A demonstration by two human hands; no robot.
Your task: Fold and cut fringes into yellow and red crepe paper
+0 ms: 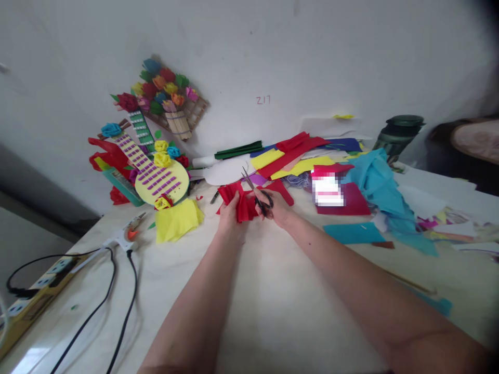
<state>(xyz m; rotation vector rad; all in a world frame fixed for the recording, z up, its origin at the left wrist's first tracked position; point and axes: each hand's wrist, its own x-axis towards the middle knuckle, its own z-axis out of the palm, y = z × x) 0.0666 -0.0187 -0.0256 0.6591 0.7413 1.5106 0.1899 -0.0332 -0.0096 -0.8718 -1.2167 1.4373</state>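
My left hand (231,209) is closed on a piece of folded red crepe paper (245,208) low over the table. In my right hand (276,206) is a pair of black-handled scissors (264,203), its fingers wrapped around the handles. The blades point up and away to the left, a little apart, above the red paper's far edge. More red paper spreads behind and beside my right hand. Left of my hands lies a stack of yellow crepe paper (178,220).
A glue gun (123,236) with trailing cords and a power strip (42,283) lie left. Behind them stands a flower-decorated paper guitar (161,182). Coloured sheets (290,156) line the wall; blue crepe paper (376,179) and a dark bottle (397,136) are right.
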